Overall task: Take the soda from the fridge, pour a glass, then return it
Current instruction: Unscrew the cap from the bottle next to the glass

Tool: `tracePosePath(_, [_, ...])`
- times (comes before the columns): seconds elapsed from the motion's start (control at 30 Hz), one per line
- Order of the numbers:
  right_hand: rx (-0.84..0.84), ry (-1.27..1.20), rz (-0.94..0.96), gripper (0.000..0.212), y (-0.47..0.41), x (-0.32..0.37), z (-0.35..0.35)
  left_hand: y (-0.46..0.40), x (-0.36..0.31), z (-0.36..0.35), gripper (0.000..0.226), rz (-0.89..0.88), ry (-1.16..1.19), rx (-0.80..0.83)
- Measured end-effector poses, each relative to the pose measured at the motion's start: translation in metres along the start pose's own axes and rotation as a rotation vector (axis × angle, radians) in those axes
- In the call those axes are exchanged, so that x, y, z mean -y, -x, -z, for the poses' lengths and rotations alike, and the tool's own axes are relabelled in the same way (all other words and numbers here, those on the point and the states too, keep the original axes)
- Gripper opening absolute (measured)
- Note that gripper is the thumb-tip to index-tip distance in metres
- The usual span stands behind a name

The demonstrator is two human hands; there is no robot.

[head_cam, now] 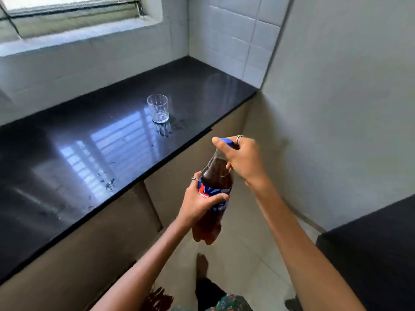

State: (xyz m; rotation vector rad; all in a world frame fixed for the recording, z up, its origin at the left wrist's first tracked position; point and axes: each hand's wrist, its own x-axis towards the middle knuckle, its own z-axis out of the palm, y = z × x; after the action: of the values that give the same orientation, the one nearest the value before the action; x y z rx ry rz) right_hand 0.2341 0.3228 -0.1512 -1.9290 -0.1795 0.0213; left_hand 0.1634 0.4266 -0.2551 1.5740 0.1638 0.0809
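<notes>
A plastic soda bottle point(216, 176) with dark cola and a blue label hangs in the air in front of the counter's edge. My left hand point(197, 204) grips it around the label. My right hand point(241, 157) is closed on the blue cap point(226, 140) at the top. An empty clear glass point(157, 108) stands upright on the black counter point(89, 142), beyond the bottle and to its left, apart from both hands.
The shiny counter runs from lower left to a tiled corner at the back right, with small wet spots near the glass. A window sits above it. Beige cabinet fronts lie below. A dark surface point(377, 254) is at the lower right.
</notes>
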Motion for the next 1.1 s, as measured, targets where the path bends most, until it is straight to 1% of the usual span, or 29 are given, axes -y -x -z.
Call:
tracePosePath(0.13, [0.153, 0.009, 0.003, 0.031, -0.078, 0.007, -0.043, -0.06, -0.005, 0.032, 0.057, 0.026, 0.013, -0.157])
tracePosePath(0.3, [0.416, 0.177, 0.04, 0.025, -0.171, 0.03, -0.092, -0.125, -0.009, 0.073, 0.051, 0.063, -0.03, -0.355])
tracePosePath(0.37, [0.5, 0.347, 0.102, 0.028, -0.206, 0.046, -0.112, -0.146, -0.011, 0.089, 0.055, 0.074, -0.056, -0.433])
tracePosePath(0.43, [0.56, 0.614, 0.205, 0.035, -0.234, 0.062, -0.133, -0.164, -0.015, 0.102, 0.062, 0.081, -0.094, -0.504])
tracePosePath(0.5, [0.602, 0.847, 0.283, 0.036, -0.263, 0.078, -0.157, -0.186, -0.017, 0.115, 0.065, 0.088, -0.155, -0.565])
tracePosePath(0.6, [0.615, 1.035, 0.255, 0.033, -0.294, 0.089, -0.186, -0.21, -0.016, 0.133, 0.062, 0.105, -0.236, -0.632])
tracePosePath(0.7, [0.588, 1.13, 0.306, 0.029, -0.323, 0.093, -0.215, -0.236, -0.018, 0.152, 0.066, 0.125, -0.26, -0.669])
tracePosePath(0.77, [0.609, 1.091, 0.352, 0.03, -0.334, 0.092, -0.228, -0.248, -0.015, 0.165, 0.066, 0.133, -0.219, -0.652])
tracePosePath(0.83, [0.624, 0.997, 0.392, 0.036, -0.343, 0.09, -0.236, -0.256, -0.014, 0.177, 0.06, 0.142, -0.159, -0.625])
tracePosePath(0.9, [0.628, 0.893, 0.44, 0.042, -0.353, 0.083, -0.238, -0.263, -0.014, 0.187, 0.05, 0.141, -0.072, -0.563])
tracePosePath(0.93, [0.655, 0.831, 0.467, 0.045, -0.357, 0.079, -0.238, -0.265, -0.013, 0.191, 0.049, 0.141, -0.002, -0.514])
tracePosePath(1.0, [0.786, 0.655, 0.504, 0.047, -0.364, 0.074, -0.237, -0.269, -0.011, 0.2, 0.055, 0.141, 0.105, -0.425])
tracePosePath(1.07, [0.965, 0.457, 0.495, 0.044, -0.372, 0.073, -0.234, -0.27, -0.012, 0.203, 0.055, 0.129, 0.133, -0.371])
tracePosePath(1.1, [1.044, 0.406, 0.483, 0.041, -0.375, 0.073, -0.232, -0.27, -0.012, 0.205, 0.054, 0.125, 0.136, -0.358])
